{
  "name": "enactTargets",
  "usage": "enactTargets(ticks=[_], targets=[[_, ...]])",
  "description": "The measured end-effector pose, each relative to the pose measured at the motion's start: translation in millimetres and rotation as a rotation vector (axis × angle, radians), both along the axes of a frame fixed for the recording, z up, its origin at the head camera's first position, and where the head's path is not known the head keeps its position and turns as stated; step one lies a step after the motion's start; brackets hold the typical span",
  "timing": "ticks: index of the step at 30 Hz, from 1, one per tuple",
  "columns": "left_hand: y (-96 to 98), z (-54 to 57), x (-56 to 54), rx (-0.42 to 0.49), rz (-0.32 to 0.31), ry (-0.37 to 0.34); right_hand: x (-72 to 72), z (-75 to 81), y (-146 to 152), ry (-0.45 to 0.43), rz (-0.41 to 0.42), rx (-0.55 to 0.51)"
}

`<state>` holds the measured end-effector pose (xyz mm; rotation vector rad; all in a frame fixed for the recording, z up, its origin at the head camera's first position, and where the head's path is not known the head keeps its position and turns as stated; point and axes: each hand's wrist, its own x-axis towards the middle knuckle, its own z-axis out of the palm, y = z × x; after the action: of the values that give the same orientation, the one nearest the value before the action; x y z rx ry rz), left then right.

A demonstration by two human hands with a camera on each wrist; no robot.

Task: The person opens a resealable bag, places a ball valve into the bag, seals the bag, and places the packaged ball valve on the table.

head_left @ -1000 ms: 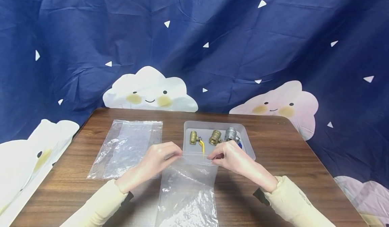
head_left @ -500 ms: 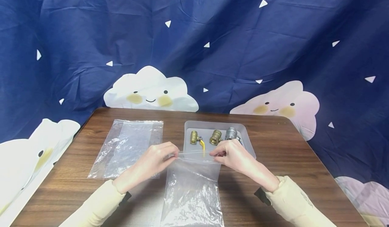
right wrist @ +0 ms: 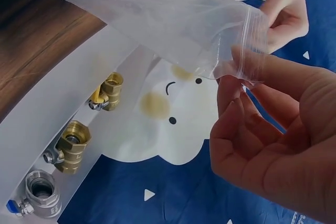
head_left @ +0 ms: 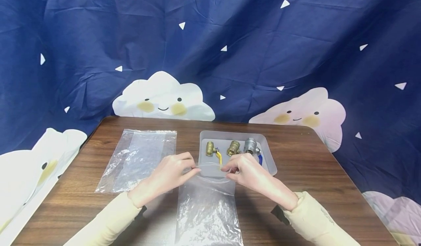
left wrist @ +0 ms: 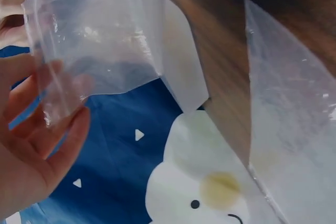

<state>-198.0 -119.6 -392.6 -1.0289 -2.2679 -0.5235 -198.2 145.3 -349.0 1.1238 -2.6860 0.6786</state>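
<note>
A clear zip-lock bag (head_left: 207,209) hangs between both hands, its mouth parted into an oval in the head view. My left hand (head_left: 174,171) holds the left side of the mouth; in the left wrist view, some fingers (left wrist: 68,135) show through the film. My right hand (head_left: 248,171) pinches the right corner near the zip strip, between thumb and forefinger in the right wrist view. Just beyond the bag, a grey tray (head_left: 271,162) holds a small brass ball valve (head_left: 209,148) with a yellow lever, a larger brass valve (head_left: 234,147) and a silver valve (head_left: 250,146) with a blue lever.
Another clear zip-lock bag (head_left: 141,158) lies flat on the brown wooden table (head_left: 296,154), left of the tray. Behind the table hangs a dark blue cloth (head_left: 210,37) printed with clouds and white triangles.
The bag's mouth was a narrow stretched strip half a second ago and now gapes into an oval. Both hands have come closer together. The valves and the flat bag stay put.
</note>
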Motion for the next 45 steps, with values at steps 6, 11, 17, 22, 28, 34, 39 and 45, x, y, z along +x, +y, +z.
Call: enactTargets(ticks=[6,11,17,22,28,34,39,45], targets=[[2.3,4.6,1.3,-0.073,0.050,-0.146,0.8,-0.5,-0.1,-0.028,0.012,-0.006],[2.9,8.4,0.6,-0.079,0.069,-0.232,-0.1,0.4,4.2,-0.019,0.012,-0.018],[3.6,8.3,-3.2,0.003,0.069,-0.197,-0.1,1.1,5.6,-0.009,0.022,-0.015],[4.3,7.0,-4.8,0.062,0.076,-0.173,0.1,-0.3,5.6,-0.006,0.030,-0.011],[4.3,4.9,-3.3,0.066,0.056,-0.249,-3.0,-1.7,8.4,-0.006,0.038,-0.033],[4.4,4.4,-2.6,0.035,0.044,-0.322,-7.1,-2.1,12.3,-0.003,0.026,-0.026],[3.9,3.9,-1.0,0.016,0.025,-0.318,-9.1,-2.3,12.7,-0.004,0.032,-0.015],[2.8,5.3,-0.7,-0.009,0.026,-0.327,-11.8,-2.1,12.7,-0.018,0.029,-0.019]])
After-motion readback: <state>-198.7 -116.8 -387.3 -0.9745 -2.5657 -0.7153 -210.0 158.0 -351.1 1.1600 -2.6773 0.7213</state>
